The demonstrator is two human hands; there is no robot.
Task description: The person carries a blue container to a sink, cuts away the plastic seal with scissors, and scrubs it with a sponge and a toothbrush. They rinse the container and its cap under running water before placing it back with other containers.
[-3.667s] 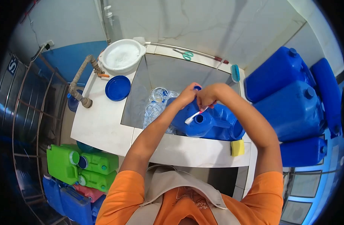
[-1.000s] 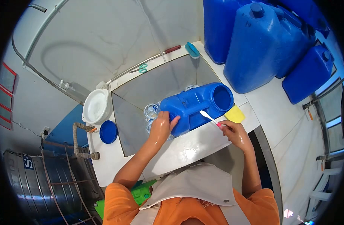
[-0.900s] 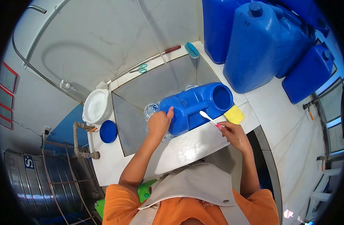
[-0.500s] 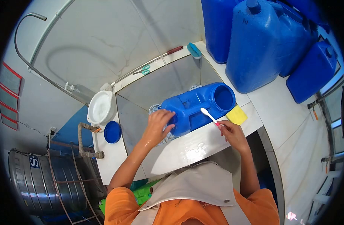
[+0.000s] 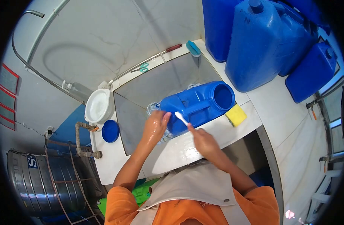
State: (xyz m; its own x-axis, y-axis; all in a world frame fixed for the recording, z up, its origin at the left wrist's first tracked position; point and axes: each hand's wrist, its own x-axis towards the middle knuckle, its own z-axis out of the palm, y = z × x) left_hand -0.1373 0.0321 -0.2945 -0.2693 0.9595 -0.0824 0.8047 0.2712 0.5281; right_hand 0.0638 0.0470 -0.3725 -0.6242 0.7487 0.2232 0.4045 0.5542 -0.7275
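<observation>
A blue plastic jerrycan [image 5: 196, 108] lies on its side across the sink's front edge, its wide round mouth facing right and uncapped. My left hand [image 5: 154, 126], wet, is closed at the left end of the jerrycan, fingers bunched against it. In my right hand [image 5: 205, 142] is a toothbrush [image 5: 182, 118] with a white head, held over the near side of the jerrycan. Its bristles are close to the jerrycan's left end, near my left thumb. A yellow sponge [image 5: 237, 114] rests on the ledge below the mouth.
The grey-tiled sink [image 5: 136, 101] lies beyond the ledge. Left of it are a white basin [image 5: 98, 106] and a round blue lid [image 5: 110, 131]. Scissors [image 5: 143, 68], a long-handled brush [image 5: 145, 59] and a teal scrub brush [image 5: 193, 48] line the back. Large blue jerrycans [image 5: 254, 48] stand right.
My right hand has swung left with the toothbrush, from near the mouth toward the jerrycan's left end. My left hand has shifted slightly left, its fingers drawn together.
</observation>
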